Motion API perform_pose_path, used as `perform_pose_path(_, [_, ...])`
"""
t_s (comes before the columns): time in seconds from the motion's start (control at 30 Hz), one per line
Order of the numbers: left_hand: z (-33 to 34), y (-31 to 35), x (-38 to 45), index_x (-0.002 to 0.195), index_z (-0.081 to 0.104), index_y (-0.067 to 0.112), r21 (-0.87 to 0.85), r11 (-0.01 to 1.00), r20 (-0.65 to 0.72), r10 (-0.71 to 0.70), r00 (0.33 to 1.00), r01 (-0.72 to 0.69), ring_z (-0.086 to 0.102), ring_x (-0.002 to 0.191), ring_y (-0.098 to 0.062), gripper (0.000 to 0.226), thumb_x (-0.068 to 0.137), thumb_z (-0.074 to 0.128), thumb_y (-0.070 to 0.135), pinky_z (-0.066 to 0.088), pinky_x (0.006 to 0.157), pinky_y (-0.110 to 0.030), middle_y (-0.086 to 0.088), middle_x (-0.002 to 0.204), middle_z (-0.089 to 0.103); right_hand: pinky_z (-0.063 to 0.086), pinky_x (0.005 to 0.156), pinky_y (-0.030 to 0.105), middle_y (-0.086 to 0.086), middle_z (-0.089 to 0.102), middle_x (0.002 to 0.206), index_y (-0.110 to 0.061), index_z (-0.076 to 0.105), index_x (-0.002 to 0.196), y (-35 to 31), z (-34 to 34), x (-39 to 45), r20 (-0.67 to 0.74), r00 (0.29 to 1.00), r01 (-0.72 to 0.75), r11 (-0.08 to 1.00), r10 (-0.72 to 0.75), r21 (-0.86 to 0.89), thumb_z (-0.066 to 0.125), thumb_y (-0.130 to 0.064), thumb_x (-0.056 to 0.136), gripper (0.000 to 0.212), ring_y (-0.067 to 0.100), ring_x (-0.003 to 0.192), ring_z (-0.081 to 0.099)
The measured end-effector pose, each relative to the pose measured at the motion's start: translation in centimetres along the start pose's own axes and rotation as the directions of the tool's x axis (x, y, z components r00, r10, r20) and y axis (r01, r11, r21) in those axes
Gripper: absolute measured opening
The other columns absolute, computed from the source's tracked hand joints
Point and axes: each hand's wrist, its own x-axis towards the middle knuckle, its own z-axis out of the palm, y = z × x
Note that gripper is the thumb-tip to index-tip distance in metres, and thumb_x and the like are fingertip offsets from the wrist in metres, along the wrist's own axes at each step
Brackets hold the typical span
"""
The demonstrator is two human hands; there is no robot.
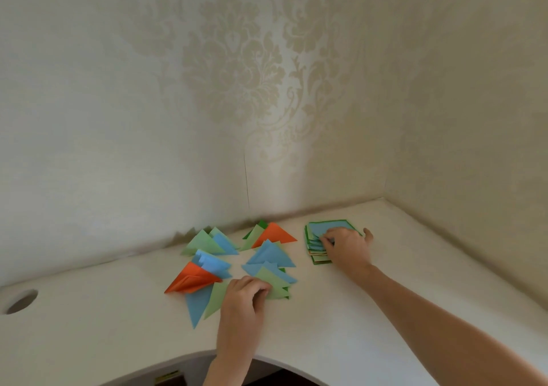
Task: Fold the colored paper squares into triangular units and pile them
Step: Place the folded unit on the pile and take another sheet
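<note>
The wall takes up most of the view. It is pale cream with a big leafy pattern that shines a little, and it bends into a corner on the right. A thin dark line runs down it near the middle.

Under it is the desk, white and smooth, with a curved front edge. It has a round hole at the far left.

The triangles lie spread in loose groups across the middle of the desk. They are flat folded paper with sharp points. Some are light blue, some are pale green, two are bright orange and a bit of dark green peeks out at the back. One orange one sits at the front left (its folds gape open a little), with a long blue point sticking out below it. The other orange one is at the back, near the wall.

The stack of flat paper squares is on the right, just beside the triangles. Its top sheet is light blue, and green and orange edges show at the side, slid a bit out of line.

The right hand rests on the stack with its fingers curled at the left edge of the sheets and its thumb out to the right. I cannot tell if it is pinching a sheet.

The left hand is at the front of the triangles. Its fingers curl round the edge of a pale green one and hold it.
</note>
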Motion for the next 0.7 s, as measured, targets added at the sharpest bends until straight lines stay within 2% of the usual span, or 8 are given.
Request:
perform_pose_path(0.07, [-0.1,0.1,0.1,0.08,0.072,0.019,-0.002,1.0,0.005,-0.014,1.0,0.014,0.052,0.082,-0.009,0.017,0.081,0.069,0.002,0.037,0.073,-0.014,0.013,0.082,0.064,0.012,0.111,0.041,-0.011,0.068,0.086,-0.029,0.072,0.082,0.6,-0.8,-0.1,-0.087,0.996,0.023,0.999,-0.021,0.026,0.051,-0.033,0.094,0.024,0.014,0.087,0.061])
perform_pose_path(0.13, [-0.1,0.3,0.1,0.08,0.072,0.019,0.01,1.0,0.013,-0.025,1.0,0.025,0.052,0.082,-0.009,0.017,0.082,0.068,0.002,0.036,0.073,-0.014,0.012,0.082,0.064,0.02,0.105,0.035,-0.011,0.07,0.085,-0.032,0.073,0.083,1.3,-1.9,-0.4,-0.12,0.992,0.034,0.999,-0.029,0.04,0.06,-0.035,0.089,0.015,0.012,0.086,0.06])
perform_pose_path(0.23, [-0.2,0.6,0.1,0.08,0.072,0.018,0.013,0.999,0.019,-0.034,0.999,0.034,0.053,0.082,-0.01,0.016,0.082,0.068,0.002,0.035,0.073,-0.013,0.011,0.083,0.065,0.035,0.085,0.029,-0.009,0.071,0.088,-0.031,0.075,0.086,1.8,-2.9,-0.9,0.05,0.998,-0.035,0.993,0.03,0.115,0.072,-0.048,0.076,0.02,0.015,0.085,0.06])
perform_pose_path(0.33, [-0.5,0.9,0.3,0.08,0.072,0.017,0.033,0.999,0.045,-0.028,0.999,0.027,0.053,0.084,-0.013,0.016,0.084,0.065,0.002,0.039,0.074,-0.02,0.009,0.085,0.065,0.038,0.09,0.03,-0.008,0.072,0.099,-0.033,0.075,0.094,2.1,-3.0,-1.8,0.136,0.99,0.016,0.992,-0.033,0.126,0.067,-0.046,0.082,0.02,0.017,0.095,0.061])
perform_pose_path(0.43, [-0.7,1.4,0.4,0.087,0.072,0.017,0.128,0.991,0.09,0.034,0.995,-0.046,0.053,0.088,-0.015,0.016,0.09,0.058,0.009,0.041,0.078,-0.027,0.006,0.091,0.064,0.041,0.092,0.034,-0.01,0.072,0.1,-0.029,0.076,0.094,2.8,-3.9,-2.8,-0.021,0.989,0.149,0.973,-0.148,0.176,0.065,-0.037,0.087,0.015,0.015,0.097,0.063])
perform_pose_path(0.57, [-0.4,3.1,0.5,0.101,0.066,0.026,0.335,0.939,0.149,0.028,0.988,-0.078,0.048,0.097,-0.013,0.022,0.096,0.045,0.03,0.038,0.082,-0.024,0.01,0.105,0.06,0.047,0.075,0.039,-0.009,0.074,0.086,-0.024,0.077,0.079,3.6,-5.8,-5.0,-0.306,0.912,0.332,0.929,-0.272,0.163,0.081,-0.022,0.073,0.007,0.022,0.081,0.065])
perform_pose_path(0.63, [0.3,4.1,0.5,0.109,0.062,0.027,0.324,0.941,0.134,0.063,0.989,-0.103,0.048,0.103,-0.014,0.019,0.094,0.05,0.031,0.038,0.088,-0.023,0.009,0.111,0.056,0.046,0.069,0.036,-0.011,0.073,0.08,-0.026,0.077,0.074,4.0,-6.2,-6.5,-0.395,0.858,0.401,0.909,-0.328,0.114,0.086,-0.022,0.067,0.012,0.02,0.075,0.065])
perform_pose_path(0.7, [1.4,5.3,0.3,0.114,0.061,0.023,0.203,0.969,0.128,0.119,0.985,-0.143,0.047,0.107,-0.015,0.023,0.091,0.059,0.026,0.038,0.094,-0.024,0.005,0.113,0.054,0.042,0.069,0.032,-0.014,0.071,0.078,-0.028,0.076,0.072,4.6,-6.1,-8.2,-0.417,0.829,0.443,0.893,-0.371,0.085,0.086,-0.025,0.066,0.012,0.016,0.074,0.064])
